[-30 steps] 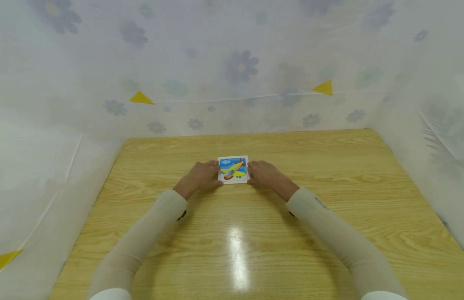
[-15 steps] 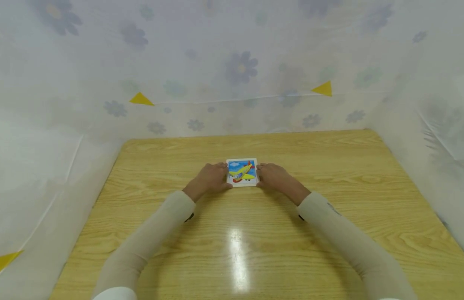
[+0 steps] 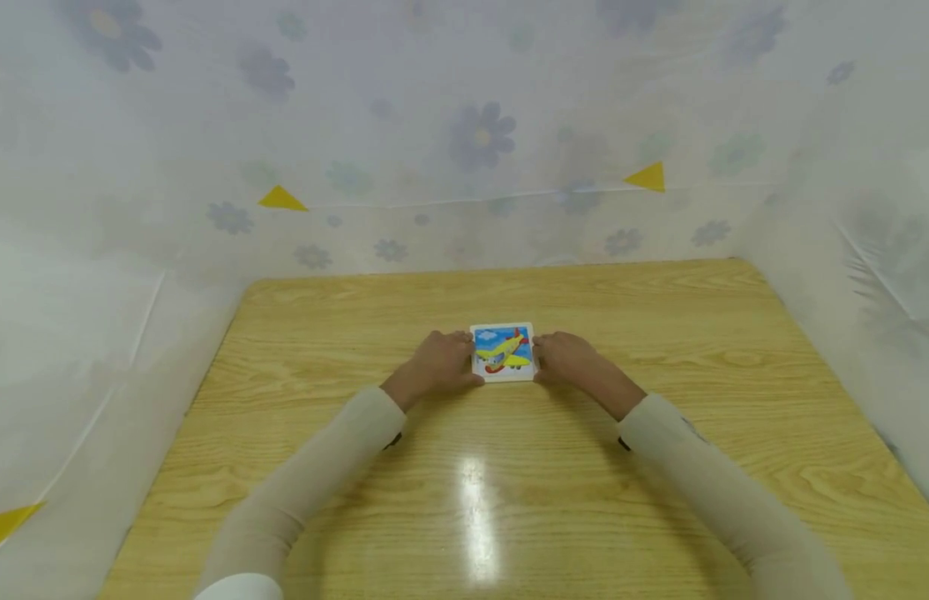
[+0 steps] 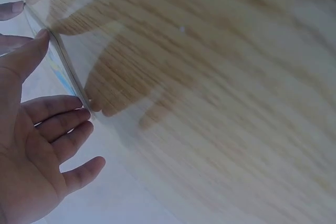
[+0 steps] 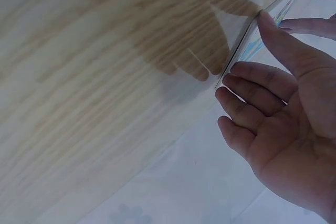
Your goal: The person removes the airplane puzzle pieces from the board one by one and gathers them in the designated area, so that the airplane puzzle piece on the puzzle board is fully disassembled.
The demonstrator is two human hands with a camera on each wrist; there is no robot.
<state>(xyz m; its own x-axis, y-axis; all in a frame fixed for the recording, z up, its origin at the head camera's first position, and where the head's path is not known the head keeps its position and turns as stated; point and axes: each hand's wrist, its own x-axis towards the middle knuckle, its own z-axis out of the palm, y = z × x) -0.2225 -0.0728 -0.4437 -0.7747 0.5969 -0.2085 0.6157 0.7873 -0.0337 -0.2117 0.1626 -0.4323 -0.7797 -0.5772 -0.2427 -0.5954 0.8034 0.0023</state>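
Note:
A small, flat, nearly square airplane picture board (image 3: 503,353) lies on the wooden table (image 3: 464,467), a little beyond its middle. It has a white border and a yellow and red airplane on blue sky. My left hand (image 3: 443,360) holds its left edge, with the thumb at the near corner and fingertips farther along the side. My right hand (image 3: 572,360) holds the right edge in the same way. In the left wrist view, the left thumb (image 4: 37,51) touches the thin edge. The right wrist view shows the right thumb (image 5: 278,40) at a corner; the picture is mostly hidden there.
A pale sheet with flower prints (image 3: 482,133) hangs behind the table and along both sides. Yellow triangles (image 3: 284,198) are fixed on the sheet. Light glares off the tabletop in front of the board.
Both hands have moved the board to the right and slightly toward me, keeping hold of its two sides throughout. The table and sheet look the same.

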